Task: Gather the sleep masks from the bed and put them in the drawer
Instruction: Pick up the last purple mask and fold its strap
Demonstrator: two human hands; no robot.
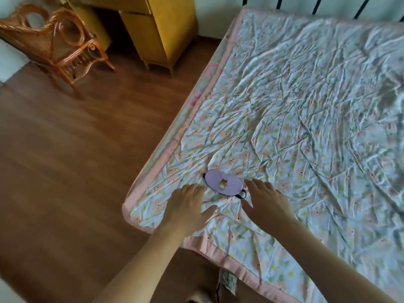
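**Both hands closing on the lilac mask at the bed's near corner**

A lilac oval fabric sleep mask [223, 182] with a small flower motif and a dark elastic strap lies flat on the crumpled floral quilt of the bed [306, 106], close to its near left corner. The left hand [185, 206] hovers just left of the mask, palm down, fingers [197, 189] loosely spread and holding nothing; their tips are beside the mask's left edge, and contact cannot be told. The right hand [265, 202] sits just right of it, also spread and empty, with its fingertips near the strap loop at the mask's right end.

The step in hand looks like the pick-up. To do it well, one hand would pinch the mask body at an edge rather than the thin strap, lifting clear so the quilt is not dragged along. No other mask shows on the bed in this view. The yellow wooden cabinet [161, 29] at far left, next to a rattan chair [56, 38], may hold the drawer, though none is plainly seen.
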